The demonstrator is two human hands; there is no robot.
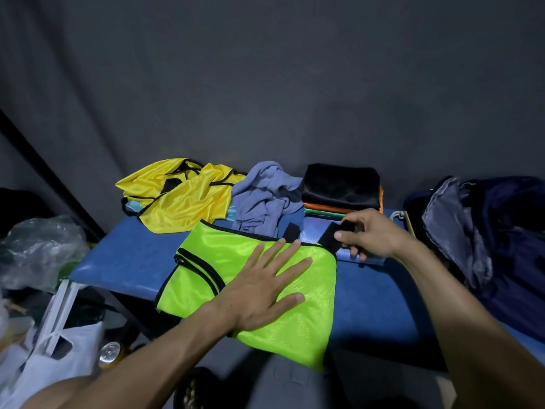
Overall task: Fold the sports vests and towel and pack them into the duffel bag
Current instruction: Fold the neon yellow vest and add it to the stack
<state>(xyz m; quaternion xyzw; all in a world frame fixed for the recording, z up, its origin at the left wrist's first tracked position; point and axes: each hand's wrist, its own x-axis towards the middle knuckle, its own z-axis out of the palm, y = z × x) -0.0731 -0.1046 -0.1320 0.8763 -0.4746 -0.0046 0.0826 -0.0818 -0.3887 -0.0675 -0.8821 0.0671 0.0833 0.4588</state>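
Item: green vest, lying flat on the blue bench, fold in progress. Left hand is pressing it with fingers spread; right hand is pinching its black side strap. Next move, likely: tucking the strap inward, then folding. Duffel bag is waiting open at right.

Left hand lies flat, fingers spread; right hand pinches.

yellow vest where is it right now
In the head view the yellow vest lies crumpled at the far left of the blue bench, beside the grey-blue towel and behind the green vest.
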